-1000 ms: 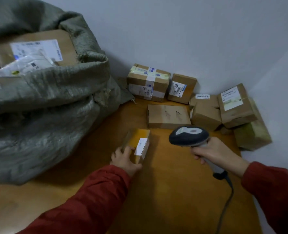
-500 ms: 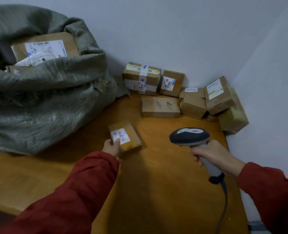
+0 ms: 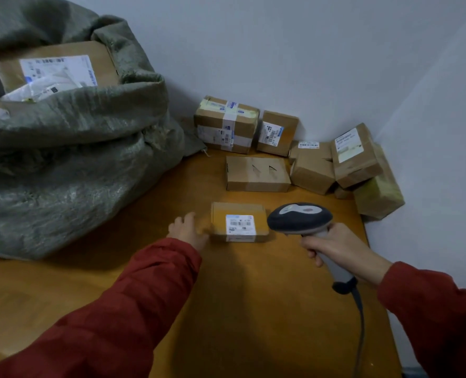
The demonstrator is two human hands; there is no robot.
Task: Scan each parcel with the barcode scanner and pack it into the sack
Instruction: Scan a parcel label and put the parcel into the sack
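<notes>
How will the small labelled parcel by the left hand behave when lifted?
The small parcel is cardboard with crisp edges, so probably stiff. Low and flat on the table, unlikely to tip or roll. Small, so likely light.

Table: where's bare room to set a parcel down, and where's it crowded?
Free: the near tabletop between the two sleeves, this side of the small labelled parcel; also the strip between the sack and the flat box. Crowded: the back right corner, packed with parcels; the sack fills the left.
</notes>
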